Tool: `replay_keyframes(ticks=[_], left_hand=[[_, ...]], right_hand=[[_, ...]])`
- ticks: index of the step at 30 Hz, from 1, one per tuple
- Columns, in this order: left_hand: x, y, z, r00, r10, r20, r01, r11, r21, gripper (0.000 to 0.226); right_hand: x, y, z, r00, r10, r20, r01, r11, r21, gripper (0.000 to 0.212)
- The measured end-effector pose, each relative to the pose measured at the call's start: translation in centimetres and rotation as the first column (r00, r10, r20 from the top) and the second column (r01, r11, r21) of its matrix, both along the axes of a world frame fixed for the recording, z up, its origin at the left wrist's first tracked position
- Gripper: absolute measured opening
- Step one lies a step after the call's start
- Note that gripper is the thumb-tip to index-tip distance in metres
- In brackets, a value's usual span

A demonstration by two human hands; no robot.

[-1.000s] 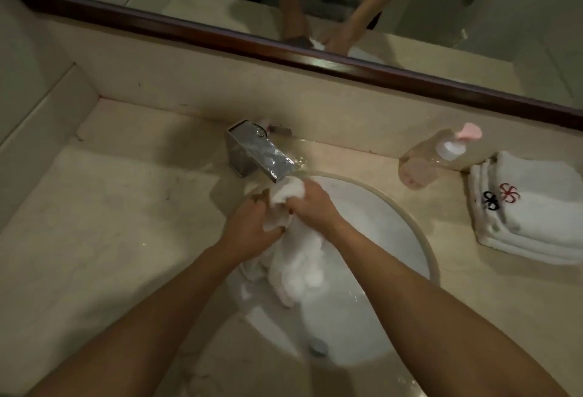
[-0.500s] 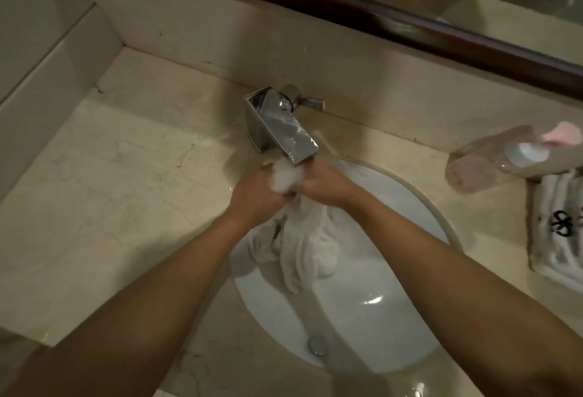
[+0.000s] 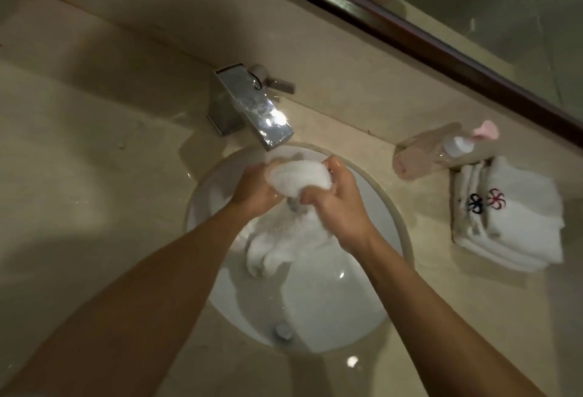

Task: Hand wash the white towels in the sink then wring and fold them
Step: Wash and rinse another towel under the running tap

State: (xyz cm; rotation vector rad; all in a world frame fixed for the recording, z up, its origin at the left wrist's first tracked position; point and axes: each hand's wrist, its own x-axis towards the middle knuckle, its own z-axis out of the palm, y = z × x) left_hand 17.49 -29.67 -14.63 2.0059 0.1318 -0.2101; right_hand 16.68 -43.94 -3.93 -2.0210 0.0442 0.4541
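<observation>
Sink | both hands grip towel | tail hangs toward viewer, seemingly

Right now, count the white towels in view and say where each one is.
At least 4: one wet towel gripped by both hands over the sink, and about three folded in the stack on the counter's right; more may be hidden.

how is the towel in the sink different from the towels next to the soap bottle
The towel in the sink is bunched, gripped by both hands, its end hanging into the basin; the folded towels lie flat, stacked on the counter. The stack shows black and red emblems; no emblem shows on the gripped one. Both are white.
</observation>
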Motion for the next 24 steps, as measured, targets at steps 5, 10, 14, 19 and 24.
replay_keyframes(ticks=[5, 10, 14, 19, 24], left_hand=[[-1.0, 0.3, -2.6, 0.998, 0.023, -0.062, -0.031, 0.989, -0.141, 0.06], [-1.7, 0.6, -4.9, 0.972, 0.167, -0.167, -0.191, 0.971, -0.141, 0.024], [-0.5, 0.5, -4.7, 0.953, 0.22, -0.209, -0.249, 0.96, -0.128, 0.027], [-2.2, 1.8, -2.0, 0.965, -0.108, -0.238, 0.094, 0.993, -0.07, 0.097], [-2.3, 2.2, 2.9, 0.998, -0.049, 0.036, 0.055, 0.977, -0.204, 0.077]], right_hand=[[-1.1, 0.0, 2.6, 0.998, -0.063, 0.03, 0.063, 0.998, -0.017, 0.03], [-1.6, -0.4, 4.6, 0.998, -0.028, 0.047, 0.029, 0.999, -0.02, 0.03], [-1.5, 0.0, 2.9, 0.985, -0.165, 0.056, 0.16, 0.983, 0.094, 0.029], [0.7, 0.4, 1.4, 0.998, 0.047, 0.053, -0.047, 0.999, 0.013, 0.034], [3.2, 1.8, -0.4, 0.951, 0.292, -0.102, -0.293, 0.956, 0.002, 0.036]])
